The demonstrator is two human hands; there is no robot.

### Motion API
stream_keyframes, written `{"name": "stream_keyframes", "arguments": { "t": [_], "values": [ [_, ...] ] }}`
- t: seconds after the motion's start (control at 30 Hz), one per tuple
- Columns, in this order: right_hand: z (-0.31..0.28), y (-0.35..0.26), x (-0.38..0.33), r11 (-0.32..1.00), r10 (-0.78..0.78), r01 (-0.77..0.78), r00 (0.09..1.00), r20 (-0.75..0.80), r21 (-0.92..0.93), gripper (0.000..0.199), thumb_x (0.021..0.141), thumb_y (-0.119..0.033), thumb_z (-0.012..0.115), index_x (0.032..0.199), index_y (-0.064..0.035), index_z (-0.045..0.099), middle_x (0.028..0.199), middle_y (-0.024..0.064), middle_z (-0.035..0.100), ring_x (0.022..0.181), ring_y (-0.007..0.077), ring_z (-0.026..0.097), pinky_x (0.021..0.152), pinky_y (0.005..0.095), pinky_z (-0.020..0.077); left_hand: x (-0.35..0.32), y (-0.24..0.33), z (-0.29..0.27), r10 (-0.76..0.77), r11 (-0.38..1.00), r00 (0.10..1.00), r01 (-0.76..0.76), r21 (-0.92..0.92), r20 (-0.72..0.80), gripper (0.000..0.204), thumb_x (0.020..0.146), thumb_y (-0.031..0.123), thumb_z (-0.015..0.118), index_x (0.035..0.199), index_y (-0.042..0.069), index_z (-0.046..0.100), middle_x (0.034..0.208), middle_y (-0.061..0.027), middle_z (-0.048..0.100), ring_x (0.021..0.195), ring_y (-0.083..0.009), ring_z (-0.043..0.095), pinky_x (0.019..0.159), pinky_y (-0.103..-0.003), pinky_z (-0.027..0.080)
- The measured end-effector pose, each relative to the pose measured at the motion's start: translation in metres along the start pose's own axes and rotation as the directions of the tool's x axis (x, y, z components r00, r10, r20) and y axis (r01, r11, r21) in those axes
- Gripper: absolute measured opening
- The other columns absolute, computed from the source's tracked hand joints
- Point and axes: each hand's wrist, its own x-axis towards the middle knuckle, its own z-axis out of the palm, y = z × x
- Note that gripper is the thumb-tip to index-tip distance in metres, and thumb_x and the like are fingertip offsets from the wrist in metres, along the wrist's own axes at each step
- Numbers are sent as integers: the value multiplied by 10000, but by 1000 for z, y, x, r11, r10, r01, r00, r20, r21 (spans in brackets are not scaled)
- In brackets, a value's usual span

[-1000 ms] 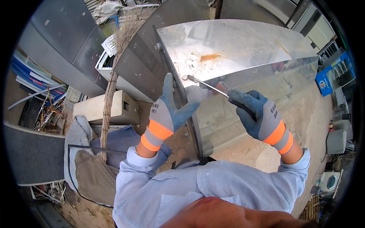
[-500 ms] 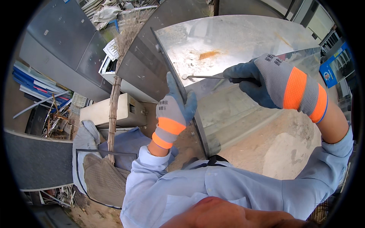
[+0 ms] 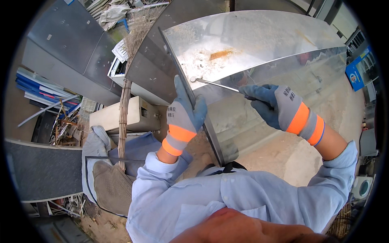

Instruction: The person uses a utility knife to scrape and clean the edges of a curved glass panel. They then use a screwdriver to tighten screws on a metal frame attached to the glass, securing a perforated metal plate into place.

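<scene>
A large cabinet-like piece with a grey metal face (image 3: 259,34) and a clear panel (image 3: 279,93) stands before me, a dark strip (image 3: 178,60) along its left edge. My left hand (image 3: 185,109), in a grey-blue glove with orange bands, clasps that strip, thumb on the inner side and fingers on the outer. My right hand (image 3: 269,105), gloved alike, is closed around the handle of a screwdriver (image 3: 221,85); the handle is mostly hidden. Its slim metal shaft slants up to the left, and the tip is at a small round metal piece (image 3: 193,79) beside the strip.
A straw broom (image 3: 125,105) leans left of my left hand, by a beige box (image 3: 133,115). Grey metal panels (image 3: 69,40) stand behind. Blue and white strips (image 3: 44,91) and scraps are piled at far left. A blue box (image 3: 356,73) is at far right.
My right hand has dropped lower and nearer my body, so the screwdriver, almost level before, now slopes more. Its tip stays by the round piece. My left hand keeps its grip on the edge strip.
</scene>
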Motion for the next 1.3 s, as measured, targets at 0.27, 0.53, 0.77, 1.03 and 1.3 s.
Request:
{"name": "stream_keyframes", "arguments": {
  "t": [0.27, 0.53, 0.77, 1.03, 1.3],
  "values": [
    [12, 8, -1, 998, -32, 36, 997, -74, 55, 372, 882, -47, 568, 1254, -36, 575, 968, 143, 689, 740, 239, 638, 709, 313, 508, 10, 16, -26, 13, 998, 998, -16, -62, -55, 568, 869, 203, 633, 1344, -33, 430, 797, -154, 668, 703, -209, 666, 608, -325, 487],
    [-5, -4, -18, 999, 26, -25, 999, -41, 34, 376, 868, -65, 576, 1244, -77, 582, 986, 148, 682, 792, 279, 652, 721, 338, 521, 52, 23, -51, 81, 978, 961, -128, 167, 264, 270, 864, 327, 598, 978, 107, 705, 789, -108, 682, 714, -278, 653, 654, -367, 495],
    [-12, -8, -36, 923, 204, -145, 970, -132, 357, 420, 865, -16, 571, 1284, -14, 538, 1062, 138, 666, 901, 186, 665, 777, 284, 518, 59, 16, -38, 95, 937, 982, -142, 320, 161, 200, 842, 290, 628, 863, 97, 674, 770, -88, 679, 681, -238, 647, 610, -349, 490],
    [-25, -2, -63, 936, 237, -138, 927, -290, 324, 391, 842, 42, 555, 1232, 52, 546, 1080, 125, 672, 981, 144, 630, 827, 254, 492, 20, -76, -69, 59, -263, 863, 499, -826, 502, 146, 855, 199, 595, 965, 113, 640, 791, -34, 619, 548, -124, 515, 522, -215, 439],
    [4, -24, -19, 936, 326, -253, 885, -332, 245, 396, 840, 30, 563, 1236, 30, 566, 1065, 133, 668, 893, 173, 626, 793, 268, 499, 14, -153, -44, -166, -458, 769, 495, -739, 618, 221, 903, 196, 522, 1025, 74, 662, 1027, -114, 674, 796, -163, 641, 608, -247, 519]
  ]
}}
